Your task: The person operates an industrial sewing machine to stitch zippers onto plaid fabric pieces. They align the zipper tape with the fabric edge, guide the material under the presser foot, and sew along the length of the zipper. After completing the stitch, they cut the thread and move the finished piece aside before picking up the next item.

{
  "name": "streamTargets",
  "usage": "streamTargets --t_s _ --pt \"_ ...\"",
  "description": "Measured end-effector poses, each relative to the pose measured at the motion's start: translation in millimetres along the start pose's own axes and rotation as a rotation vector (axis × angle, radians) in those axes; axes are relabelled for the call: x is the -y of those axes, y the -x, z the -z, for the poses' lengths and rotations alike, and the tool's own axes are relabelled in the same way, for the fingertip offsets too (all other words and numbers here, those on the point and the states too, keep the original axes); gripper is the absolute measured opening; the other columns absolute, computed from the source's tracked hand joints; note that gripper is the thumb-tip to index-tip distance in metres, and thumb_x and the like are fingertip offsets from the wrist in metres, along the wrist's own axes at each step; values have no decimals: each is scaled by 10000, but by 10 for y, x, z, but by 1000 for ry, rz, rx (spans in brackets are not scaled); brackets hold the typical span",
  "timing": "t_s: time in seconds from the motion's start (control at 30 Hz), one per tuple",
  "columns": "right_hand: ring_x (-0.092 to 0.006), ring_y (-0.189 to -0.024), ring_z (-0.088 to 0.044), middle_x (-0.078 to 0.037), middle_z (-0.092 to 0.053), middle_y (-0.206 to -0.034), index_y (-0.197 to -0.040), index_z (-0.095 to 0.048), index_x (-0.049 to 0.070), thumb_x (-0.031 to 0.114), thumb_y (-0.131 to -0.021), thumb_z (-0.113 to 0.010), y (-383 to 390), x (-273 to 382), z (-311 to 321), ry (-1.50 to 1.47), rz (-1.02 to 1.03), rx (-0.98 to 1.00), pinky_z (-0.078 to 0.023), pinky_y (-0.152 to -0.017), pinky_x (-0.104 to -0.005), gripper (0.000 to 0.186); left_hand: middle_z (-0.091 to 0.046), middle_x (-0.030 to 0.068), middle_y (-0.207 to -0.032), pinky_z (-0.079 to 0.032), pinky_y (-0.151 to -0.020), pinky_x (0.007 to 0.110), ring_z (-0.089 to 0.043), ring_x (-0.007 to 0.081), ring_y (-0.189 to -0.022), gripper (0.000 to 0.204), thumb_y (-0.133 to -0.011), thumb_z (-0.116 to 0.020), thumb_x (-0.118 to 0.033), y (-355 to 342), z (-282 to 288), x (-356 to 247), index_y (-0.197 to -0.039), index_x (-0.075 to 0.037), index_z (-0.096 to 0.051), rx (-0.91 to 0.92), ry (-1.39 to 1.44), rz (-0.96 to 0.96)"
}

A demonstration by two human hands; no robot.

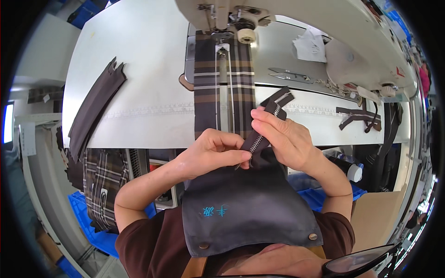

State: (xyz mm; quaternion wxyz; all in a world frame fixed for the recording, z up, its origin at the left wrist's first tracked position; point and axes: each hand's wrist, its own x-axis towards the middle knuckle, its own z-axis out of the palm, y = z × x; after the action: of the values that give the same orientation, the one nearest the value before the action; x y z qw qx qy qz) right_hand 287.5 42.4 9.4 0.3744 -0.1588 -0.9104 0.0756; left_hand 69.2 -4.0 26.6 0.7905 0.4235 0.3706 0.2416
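A dark zipper [255,144] with metal teeth slants between my two hands, above the table's front edge. My left hand [217,150] pinches its lower end between thumb and fingers. My right hand [283,136] is closed on its upper part, and the far end sticks out beyond the fingertips. Just left of the zipper, a brown, black and white plaid fabric piece [204,97] lies flat under the sewing machine's needle area [222,39]. Two narrow pale strips run lengthwise along the fabric's middle.
Dark fabric strips [95,109] lie at the table's left. Thread snips [292,75], a white crumpled cloth [309,45] and more zipper pieces [357,116] are on the right. Plaid cloth [105,185] hangs over a blue bin [95,231] below left. The machine arm [320,18] spans the back right.
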Motion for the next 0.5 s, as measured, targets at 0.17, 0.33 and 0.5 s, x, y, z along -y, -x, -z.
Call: streamTargets --t_s 0.17,0.33,0.5 --pt "-160 -570 -551 -202 -606 -1148 -1099 -604 -52 39 -659 -644 -130 67 -163 19 20 55 -471 -504 -254 451 -672 25 -831 -447 -690 206 -570 40 -778 190 -916 -593 -153 69 31 98 -948 17 -671 -27 154 -48" --pt "-198 -658 -618 -180 -631 -1120 -1089 -618 -32 -39 -663 -634 -121 -462 -131 225 26 0 -499 -546 -266 426 -691 75 -860 -477 -801 250 -625 103 -858 190 -902 -601 -123 231 -4 303 -955 43 -678 1 -29 -53" --pt "-226 -711 -650 -197 -620 -1133 -1101 -608 -41 -25 -659 -650 -176 -291 -272 22 46 0 -526 -592 -276 444 -667 148 -1025 -440 -925 313 -619 183 -998 366 -877 -622 -111 236 12 312 -1192 61 -550 49 191 -85"
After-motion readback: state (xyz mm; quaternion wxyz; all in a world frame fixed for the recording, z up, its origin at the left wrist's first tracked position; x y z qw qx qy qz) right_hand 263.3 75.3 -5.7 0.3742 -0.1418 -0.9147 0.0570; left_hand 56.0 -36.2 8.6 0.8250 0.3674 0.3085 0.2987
